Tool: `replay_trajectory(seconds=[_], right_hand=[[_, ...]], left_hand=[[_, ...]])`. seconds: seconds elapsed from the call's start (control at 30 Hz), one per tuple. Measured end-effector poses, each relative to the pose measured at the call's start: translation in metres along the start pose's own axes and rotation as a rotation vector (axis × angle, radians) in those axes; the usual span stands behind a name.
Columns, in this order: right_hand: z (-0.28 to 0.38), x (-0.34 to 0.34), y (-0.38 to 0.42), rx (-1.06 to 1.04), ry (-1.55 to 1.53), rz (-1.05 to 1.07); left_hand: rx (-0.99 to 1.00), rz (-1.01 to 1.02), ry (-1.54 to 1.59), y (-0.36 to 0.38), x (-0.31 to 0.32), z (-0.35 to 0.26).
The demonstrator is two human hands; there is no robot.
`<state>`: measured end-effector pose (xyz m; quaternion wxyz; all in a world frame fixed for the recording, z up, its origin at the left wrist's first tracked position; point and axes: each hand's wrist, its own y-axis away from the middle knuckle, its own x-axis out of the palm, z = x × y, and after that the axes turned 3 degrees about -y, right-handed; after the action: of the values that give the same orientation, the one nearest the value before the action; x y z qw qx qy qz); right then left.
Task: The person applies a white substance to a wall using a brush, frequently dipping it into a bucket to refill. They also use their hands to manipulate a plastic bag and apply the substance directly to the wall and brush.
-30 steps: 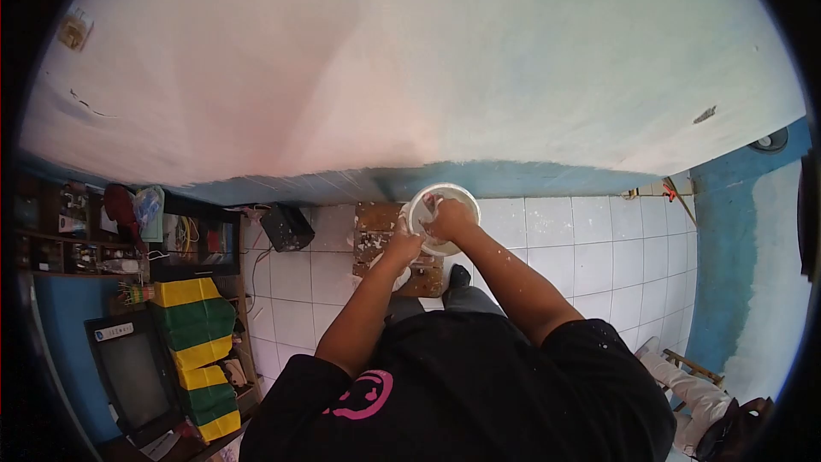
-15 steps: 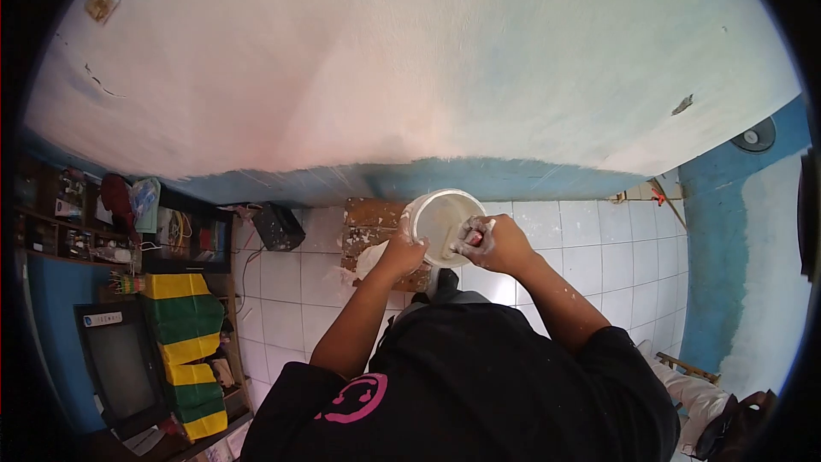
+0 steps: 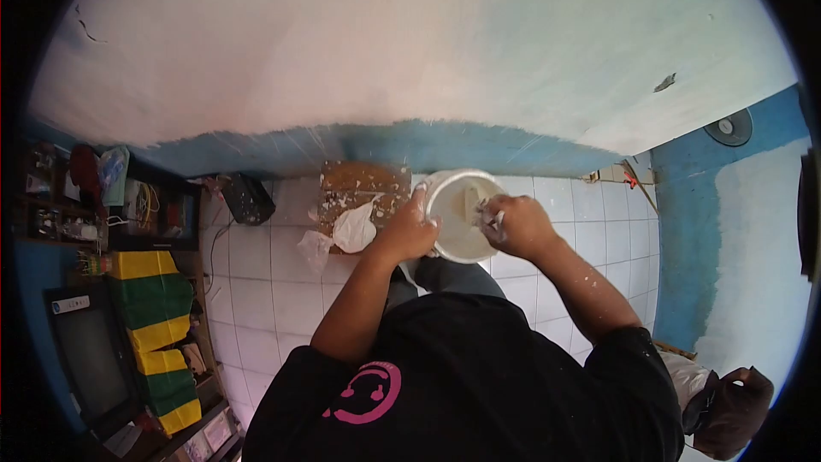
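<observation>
A white paint bucket (image 3: 466, 174) is held up in front of my body, with pale paint inside and on its walls. My left hand (image 3: 410, 231) is closed on its left rim, thumb on the near side. My right hand (image 3: 520, 227), smeared with white paint, is closed around a paintbrush (image 3: 471, 203) at the right side of the opening. The brush's pale head reaches into the bucket; its handle is mostly hidden by my fingers. Beyond the bucket stands the wall (image 3: 410, 51), white above and blue along the bottom with a ragged edge.
A paint-spattered wooden stool (image 3: 363, 175) with a white plastic bag (image 3: 354, 227) stands left of the bucket. Further left are a black bag (image 3: 248, 198), shelves and a television (image 3: 94, 351). A fan (image 3: 729, 127) is at right, above tiled floor (image 3: 599, 244).
The bucket has shifted right and slightly closer to me, uncovering more of the stool. My right hand has turned, and the brush head now shows inside the bucket. The view has shifted too.
</observation>
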<state>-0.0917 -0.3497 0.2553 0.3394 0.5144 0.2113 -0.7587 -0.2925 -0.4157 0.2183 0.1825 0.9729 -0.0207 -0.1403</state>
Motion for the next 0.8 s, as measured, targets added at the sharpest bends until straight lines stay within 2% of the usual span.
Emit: replay_trajectory(seconds=[0.07,0.1,0.17,0.2,0.27,0.43,0.47,0.57,0.67,0.77,0.8], right_hand=[[0.006,-0.005,0.005,0.018,0.082,0.043],[0.009,-0.01,0.008,0.034,0.1,0.068],[0.004,-0.011,0.014,-0.005,0.066,-0.031],[0.0,-0.011,0.016,-0.016,0.072,-0.037],[0.001,-0.023,0.014,0.051,0.082,0.06],[-0.04,-0.029,0.018,0.096,-0.05,0.09],[-0.049,-0.035,0.019,0.113,-0.123,0.089],[-0.087,-0.04,0.024,0.151,-0.115,0.078],[-0.132,-0.048,0.025,0.101,-0.099,0.069],[-0.165,-0.079,0.037,0.017,-0.121,-0.011],[-0.175,-0.093,0.04,-0.066,-0.187,-0.098]], left_hand=[[0.009,0.005,-0.138,0.002,0.007,0.004],[0.094,-0.019,-0.169,0.0,0.01,0.013],[0.263,-0.07,-0.233,-0.006,0.014,0.016],[0.178,-0.005,-0.131,-0.002,0.016,0.007],[0.079,0.052,-0.163,0.009,0.018,-0.033],[0.036,0.049,-0.009,-0.014,0.054,-0.049],[-0.028,0.062,-0.081,-0.016,0.059,-0.064],[-0.008,0.108,-0.148,-0.042,0.088,-0.083],[-0.013,0.112,-0.082,-0.077,0.121,-0.095],[-0.006,0.059,-0.076,-0.104,0.142,-0.115],[0.003,0.031,-0.073,-0.111,0.145,-0.12]])
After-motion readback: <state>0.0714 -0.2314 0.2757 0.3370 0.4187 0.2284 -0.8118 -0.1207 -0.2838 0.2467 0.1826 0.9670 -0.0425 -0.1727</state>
